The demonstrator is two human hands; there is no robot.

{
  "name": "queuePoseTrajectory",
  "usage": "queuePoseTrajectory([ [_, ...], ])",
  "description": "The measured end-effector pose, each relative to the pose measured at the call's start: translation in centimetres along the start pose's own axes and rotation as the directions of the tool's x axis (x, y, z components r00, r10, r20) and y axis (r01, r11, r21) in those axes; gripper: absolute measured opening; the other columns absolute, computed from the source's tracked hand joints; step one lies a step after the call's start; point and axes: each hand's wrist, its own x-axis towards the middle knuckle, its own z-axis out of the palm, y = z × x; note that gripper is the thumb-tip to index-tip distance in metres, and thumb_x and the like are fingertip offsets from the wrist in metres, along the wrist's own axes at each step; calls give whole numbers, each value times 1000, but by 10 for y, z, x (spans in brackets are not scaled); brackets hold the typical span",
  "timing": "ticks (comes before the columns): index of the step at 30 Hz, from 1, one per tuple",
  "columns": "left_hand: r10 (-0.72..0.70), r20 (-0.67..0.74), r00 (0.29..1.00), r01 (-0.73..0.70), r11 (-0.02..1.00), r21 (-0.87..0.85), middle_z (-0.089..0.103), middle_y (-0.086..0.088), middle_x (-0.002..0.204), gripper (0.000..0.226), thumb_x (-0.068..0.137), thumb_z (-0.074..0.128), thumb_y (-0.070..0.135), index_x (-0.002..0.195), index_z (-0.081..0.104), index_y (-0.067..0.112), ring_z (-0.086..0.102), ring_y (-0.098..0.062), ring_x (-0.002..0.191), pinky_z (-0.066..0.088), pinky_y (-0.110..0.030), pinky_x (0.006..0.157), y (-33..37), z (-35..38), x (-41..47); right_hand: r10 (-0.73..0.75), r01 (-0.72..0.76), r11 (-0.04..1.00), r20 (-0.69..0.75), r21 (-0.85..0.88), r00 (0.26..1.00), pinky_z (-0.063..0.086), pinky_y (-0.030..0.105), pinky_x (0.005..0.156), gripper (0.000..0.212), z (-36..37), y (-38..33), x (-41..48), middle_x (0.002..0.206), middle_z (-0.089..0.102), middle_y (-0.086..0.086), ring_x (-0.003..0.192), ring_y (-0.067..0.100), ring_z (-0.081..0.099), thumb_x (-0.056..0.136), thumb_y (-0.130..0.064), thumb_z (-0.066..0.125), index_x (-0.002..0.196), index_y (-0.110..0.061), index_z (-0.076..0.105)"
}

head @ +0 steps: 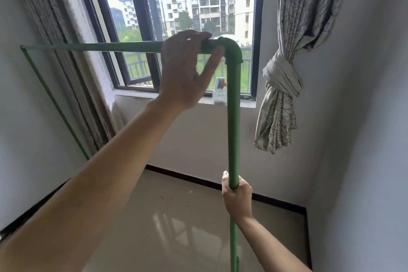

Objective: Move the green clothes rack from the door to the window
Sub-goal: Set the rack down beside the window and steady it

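While both hands grip it, the green clothes rack (233,117) faces the window (176,28).

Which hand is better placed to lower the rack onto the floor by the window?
Probably the right hand: it is wrapped around the upright pole of the green rack. The left hand only holds the top bar near the corner.

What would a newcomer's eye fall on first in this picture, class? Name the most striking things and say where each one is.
The green clothes rack stands out first, its top bar running across the middle in front of the window. The left hand grips the top bar beside the corner joint, and the right hand grips the upright pole lower down. A knotted curtain hangs to the right of the window.
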Motion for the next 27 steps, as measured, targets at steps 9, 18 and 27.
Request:
queuePoseTrajectory([
  [9,75,86,994,-83,991,106,50,-5,128,65,89,44,67,133,43,18,41,-27,125,23,-53,112,-35,147,43,31,-43,995,-143,-85,989,40,38,46,54,-4,55,146,42,36,-2,38,15,34,93,-28,60,49,-22,28],
  [18,99,127,987,-105,993,47,40,-12,141,115,60,48,93,145,30,18,29,-31,138,11,-62,114,-58,274,90,64,-107,985,-286,-136,956,45,33,45,54,-18,91,273,39,46,-4,35,13,43,92,-34,62,45,-23,38],
  [27,43,119,992,-53,995,87,37,-17,147,122,56,53,93,147,28,16,25,-35,141,9,-64,115,-66,394,138,69,-107,981,-223,-165,972,34,12,37,51,-39,128,402,37,46,-7,36,3,51,90,-40,64,49,-19,43],
])
